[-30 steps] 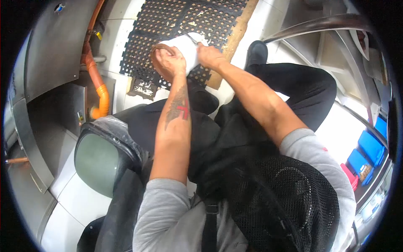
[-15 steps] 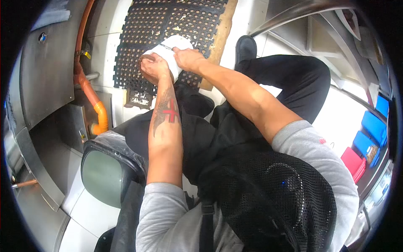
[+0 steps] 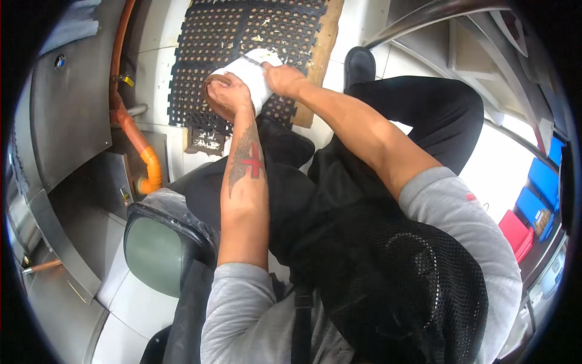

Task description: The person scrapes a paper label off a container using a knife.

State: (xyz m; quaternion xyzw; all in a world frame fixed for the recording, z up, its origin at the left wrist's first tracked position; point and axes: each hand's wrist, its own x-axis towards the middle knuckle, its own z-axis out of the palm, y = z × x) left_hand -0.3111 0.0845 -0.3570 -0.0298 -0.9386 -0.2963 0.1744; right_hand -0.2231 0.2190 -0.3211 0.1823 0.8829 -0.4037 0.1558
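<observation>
The black mat [image 3: 245, 27] has a board [image 3: 324, 54] along its right edge and an orange pipe [image 3: 134, 134] to its left. Over the mat's near end, 1 white cylinder [image 3: 254, 77] sits tilted. There the left hand [image 3: 230, 93] pinches its brown rim [image 3: 219, 110]; the right hand [image 3: 284, 79], fingers folded, grips 1 thin tool [image 3: 251, 60] against its side.

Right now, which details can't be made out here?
- Part of the white cylinder's brown end: head view, covered by the left hand.
- Near end of the thin dark strip: head view, hidden by the right hand.
- What the pale scraps are: head view, too small.
- Black mat's far end: head view, cut off by the top edge.
</observation>
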